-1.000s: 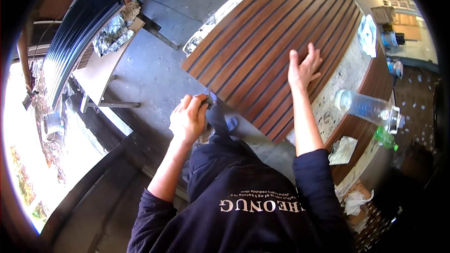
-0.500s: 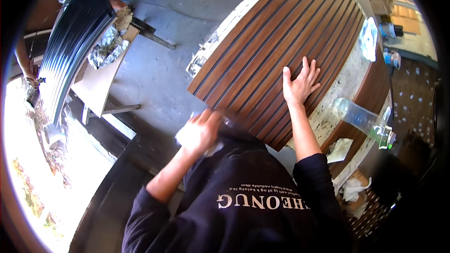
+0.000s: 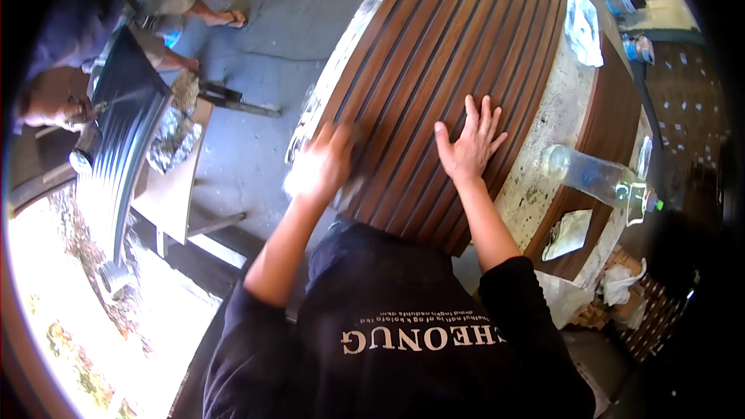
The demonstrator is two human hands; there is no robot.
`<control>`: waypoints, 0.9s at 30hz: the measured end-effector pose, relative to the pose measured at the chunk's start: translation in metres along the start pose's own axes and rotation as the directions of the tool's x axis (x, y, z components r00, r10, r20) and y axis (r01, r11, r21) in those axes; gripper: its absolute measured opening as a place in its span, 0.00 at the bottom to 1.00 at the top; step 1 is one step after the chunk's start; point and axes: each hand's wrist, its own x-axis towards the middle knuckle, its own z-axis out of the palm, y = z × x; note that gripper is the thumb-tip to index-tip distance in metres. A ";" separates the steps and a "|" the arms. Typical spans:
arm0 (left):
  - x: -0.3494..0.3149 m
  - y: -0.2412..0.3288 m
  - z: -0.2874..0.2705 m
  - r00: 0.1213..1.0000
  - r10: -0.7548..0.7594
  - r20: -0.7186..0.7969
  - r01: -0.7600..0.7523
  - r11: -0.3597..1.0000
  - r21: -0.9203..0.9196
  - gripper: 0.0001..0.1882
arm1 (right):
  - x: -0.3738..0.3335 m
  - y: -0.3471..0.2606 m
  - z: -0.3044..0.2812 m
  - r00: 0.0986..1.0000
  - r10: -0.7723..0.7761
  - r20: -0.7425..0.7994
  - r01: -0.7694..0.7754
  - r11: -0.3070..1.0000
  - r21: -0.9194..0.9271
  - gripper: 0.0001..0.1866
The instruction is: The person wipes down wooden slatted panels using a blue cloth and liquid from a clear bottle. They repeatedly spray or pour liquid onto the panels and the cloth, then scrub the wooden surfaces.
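Observation:
A brown wood-look slatted panel (image 3: 419, 85) with dark grooves lies in front of me on a paint-splattered work surface. My right hand (image 3: 471, 143) rests flat on the slats near the right side, fingers spread. My left hand (image 3: 324, 167), blurred by motion, is at the panel's near left edge. Its fingers are curled round a crumpled white cloth (image 3: 348, 192), which is mostly hidden under the hand.
Right of the panel are a clear plastic bottle (image 3: 594, 174) lying on its side, a white sheet scrap (image 3: 568, 234), a crumpled plastic piece (image 3: 583, 27) and another brown board (image 3: 601, 116). At left, a co-worker's hand (image 3: 62, 111) holds a sprayer-like tool by a dark ribbed panel (image 3: 132, 124).
My left hand has moved forward from near my body to the panel's left edge with the cloth. The right hand stays flat on the slats. The co-worker has come further into view.

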 end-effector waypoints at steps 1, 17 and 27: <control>-0.032 -0.005 -0.007 0.998 -0.023 0.061 0.022 1.000 0.017 0.07 | -0.002 0.003 0.000 1.000 0.014 0.000 -0.014 1.000 -0.005 0.43; 0.036 -0.014 0.013 0.978 0.100 0.184 -0.114 0.991 0.066 0.15 | -0.003 0.004 -0.001 0.999 0.033 -0.024 -0.032 0.999 0.038 0.41; 0.162 0.009 0.034 0.992 0.121 0.020 -0.122 0.988 0.090 0.11 | -0.002 -0.014 -0.004 0.999 0.034 0.016 -0.034 0.998 0.051 0.40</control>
